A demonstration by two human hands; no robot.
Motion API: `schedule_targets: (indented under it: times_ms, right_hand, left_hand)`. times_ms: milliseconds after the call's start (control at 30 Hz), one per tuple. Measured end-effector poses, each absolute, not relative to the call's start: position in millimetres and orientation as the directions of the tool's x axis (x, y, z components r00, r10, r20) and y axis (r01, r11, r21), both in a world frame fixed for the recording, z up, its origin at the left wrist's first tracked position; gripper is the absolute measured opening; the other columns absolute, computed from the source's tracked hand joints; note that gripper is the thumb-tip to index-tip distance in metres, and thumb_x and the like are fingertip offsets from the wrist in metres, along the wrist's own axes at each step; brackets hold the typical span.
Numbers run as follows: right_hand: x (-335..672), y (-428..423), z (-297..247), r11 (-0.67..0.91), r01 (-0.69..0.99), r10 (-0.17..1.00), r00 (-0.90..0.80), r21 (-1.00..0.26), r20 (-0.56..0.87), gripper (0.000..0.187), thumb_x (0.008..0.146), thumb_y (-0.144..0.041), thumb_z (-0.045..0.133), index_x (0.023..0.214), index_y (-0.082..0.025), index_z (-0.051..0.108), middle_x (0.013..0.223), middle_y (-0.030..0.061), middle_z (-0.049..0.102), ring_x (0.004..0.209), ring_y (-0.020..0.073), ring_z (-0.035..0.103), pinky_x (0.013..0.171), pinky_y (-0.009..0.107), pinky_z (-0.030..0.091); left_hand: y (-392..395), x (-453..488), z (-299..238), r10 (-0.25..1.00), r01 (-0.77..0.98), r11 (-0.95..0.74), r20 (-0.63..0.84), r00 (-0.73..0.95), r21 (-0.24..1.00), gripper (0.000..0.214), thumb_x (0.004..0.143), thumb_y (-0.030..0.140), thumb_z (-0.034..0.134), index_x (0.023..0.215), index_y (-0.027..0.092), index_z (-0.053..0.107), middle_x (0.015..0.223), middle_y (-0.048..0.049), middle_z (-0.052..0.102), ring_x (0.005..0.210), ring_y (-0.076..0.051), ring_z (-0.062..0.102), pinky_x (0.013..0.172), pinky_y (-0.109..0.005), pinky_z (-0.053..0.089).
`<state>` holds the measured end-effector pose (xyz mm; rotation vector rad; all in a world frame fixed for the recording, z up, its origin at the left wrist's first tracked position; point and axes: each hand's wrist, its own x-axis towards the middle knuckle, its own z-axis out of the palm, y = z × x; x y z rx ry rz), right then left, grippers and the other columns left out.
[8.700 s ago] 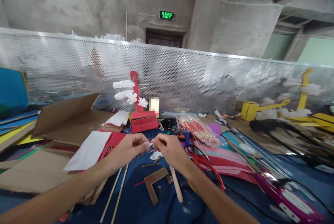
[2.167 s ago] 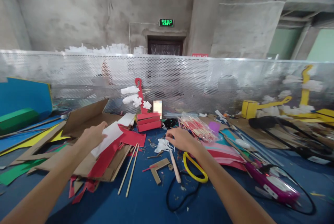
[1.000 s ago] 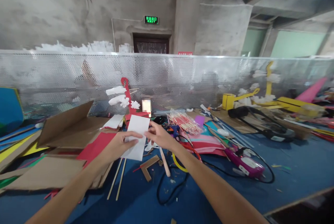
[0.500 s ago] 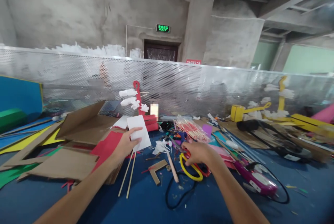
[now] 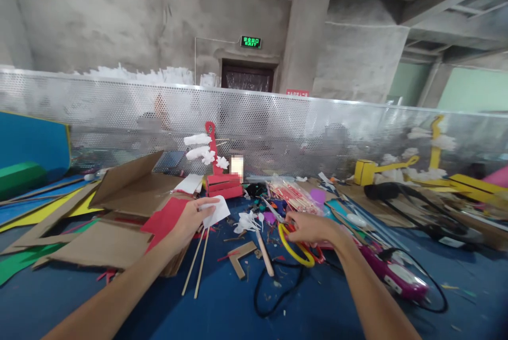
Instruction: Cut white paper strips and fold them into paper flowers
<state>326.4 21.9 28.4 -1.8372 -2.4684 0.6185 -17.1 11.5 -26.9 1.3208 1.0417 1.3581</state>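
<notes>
My left hand [image 5: 193, 219] pinches a small sheet of white paper [image 5: 219, 212], which tilts away from me above the table. Two thin wooden sticks [image 5: 202, 263] lie just below that hand. On the other side my right hand [image 5: 313, 228] is closed on a pair of scissors [image 5: 307, 261] with yellow and red handles; the blades point away, up and to the left. Between my hands lie white cut-out pieces [image 5: 246, 222], a pale pink rod-like tool [image 5: 265, 259] and an L-shaped cardboard piece [image 5: 243, 259].
A red model [image 5: 224, 185] with white cloud shapes stands against the perforated metal screen [image 5: 270, 134]. Cardboard [image 5: 101, 245] and red sheet [image 5: 164, 217] lie left. A bag of sticks [image 5: 293, 194], a purple device [image 5: 400, 274] and a black cord [image 5: 256, 297] lie right and front.
The white paper has tipped lower and flatter in my left hand. My right hand has shifted slightly right with the scissors, and their blades show more clearly.
</notes>
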Motion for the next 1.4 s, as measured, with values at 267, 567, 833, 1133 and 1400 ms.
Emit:
schedule_targets:
  times_ms: [267, 567, 833, 1133, 1400]
  right_hand:
    - [322.4, 24.2, 31.7, 0.390, 0.569, 0.808, -0.589, -0.724, -0.028, 0.044, 0.074, -0.020, 0.054, 0.117, -0.017, 0.044, 0.086, 0.0037, 0.062, 0.074, 0.0164, 0.060, 0.064, 0.026, 0.046]
    - [286.4, 16.2, 32.5, 0.493, 0.393, 0.828, -0.485, -0.776, 0.281, 0.044, 0.084, -0.040, 0.053, 0.119, -0.018, 0.040, 0.080, 0.0012, 0.050, 0.068, 0.0129, 0.051, 0.061, 0.024, 0.044]
    - [276.3, -0.6, 39.2, 0.566, 0.604, 0.773, -0.625, -0.561, 0.106, 0.033, 0.090, -0.041, 0.041, 0.112, -0.017, 0.043, 0.074, 0.0012, 0.051, 0.057, 0.0115, 0.045, 0.053, 0.023, 0.039]
    - [259.4, -5.9, 31.3, 0.684, 0.598, 0.659, -0.753, -0.418, 0.001, 0.041, 0.089, -0.044, 0.043, 0.118, -0.015, 0.039, 0.087, 0.0060, 0.055, 0.068, 0.0157, 0.051, 0.062, 0.026, 0.041]
    - [250.6, -8.0, 30.0, 0.680, 0.593, 0.658, -0.753, -0.431, 0.002, 0.045, 0.089, -0.050, 0.043, 0.117, -0.015, 0.039, 0.083, 0.0045, 0.053, 0.065, 0.0143, 0.048, 0.060, 0.025, 0.039]
  left_hand:
    - [1.8, -10.1, -13.1, 0.927, 0.151, -0.350, 0.365, -0.087, 0.924, 0.055, 0.067, 0.044, 0.071, 0.112, 0.013, 0.066, 0.058, 0.0008, 0.059, 0.040, -0.006, 0.039, 0.037, -0.018, 0.028]
    - [-9.4, -6.3, -0.3, 0.859, 0.247, -0.449, 0.491, -0.147, 0.859, 0.043, 0.075, 0.042, 0.064, 0.107, 0.015, 0.070, 0.075, -0.0036, 0.068, 0.054, -0.011, 0.051, 0.049, -0.021, 0.039]
    - [-13.5, -5.8, 8.2, 0.813, 0.308, -0.483, 0.551, -0.190, 0.819, 0.052, 0.078, 0.042, 0.061, 0.124, 0.018, 0.059, 0.122, -0.0069, 0.062, 0.094, -0.023, 0.063, 0.079, -0.029, 0.052]
    - [-12.9, -0.5, 4.5, 0.785, 0.283, -0.520, 0.582, -0.212, 0.806, 0.053, 0.081, 0.040, 0.059, 0.129, 0.018, 0.053, 0.126, -0.0095, 0.060, 0.081, -0.020, 0.068, 0.074, -0.029, 0.054]
    - [-14.0, 3.2, 1.6, 0.828, 0.283, -0.480, 0.536, -0.167, 0.830, 0.057, 0.081, 0.039, 0.059, 0.132, 0.016, 0.050, 0.098, -0.0080, 0.071, 0.075, -0.020, 0.068, 0.069, -0.029, 0.053]
